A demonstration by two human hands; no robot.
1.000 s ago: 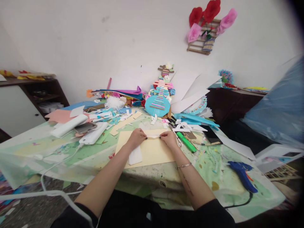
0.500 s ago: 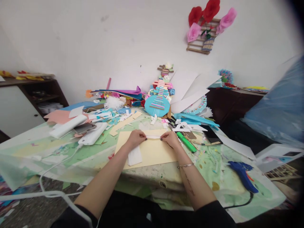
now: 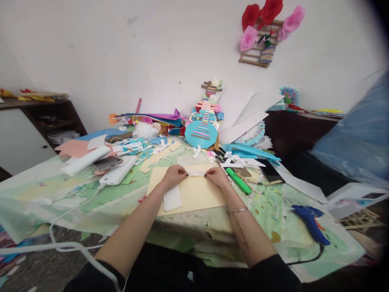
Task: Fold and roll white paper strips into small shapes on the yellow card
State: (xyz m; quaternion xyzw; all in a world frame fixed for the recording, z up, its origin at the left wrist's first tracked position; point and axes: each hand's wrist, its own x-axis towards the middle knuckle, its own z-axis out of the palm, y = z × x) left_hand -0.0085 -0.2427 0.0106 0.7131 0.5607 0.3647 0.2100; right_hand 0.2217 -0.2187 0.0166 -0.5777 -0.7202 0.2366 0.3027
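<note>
A thin white paper strip (image 3: 196, 174) stretches between my two hands above a cream sheet of paper (image 3: 197, 194) on the table. My left hand (image 3: 174, 176) pinches the strip's left end. My right hand (image 3: 216, 177) pinches its right end, fingers closed. A small white paper piece (image 3: 172, 198) lies on the cream sheet just under my left wrist. A green marker (image 3: 238, 181) lies right of my right hand.
The green stained tablecloth (image 3: 75, 194) carries a white power bank (image 3: 119, 170) with cable at left, a blue glue gun (image 3: 310, 223) at right, a blue paper guitar (image 3: 201, 129) and heaped coloured paper scraps at the back. A blue plastic bag (image 3: 358, 138) stands far right.
</note>
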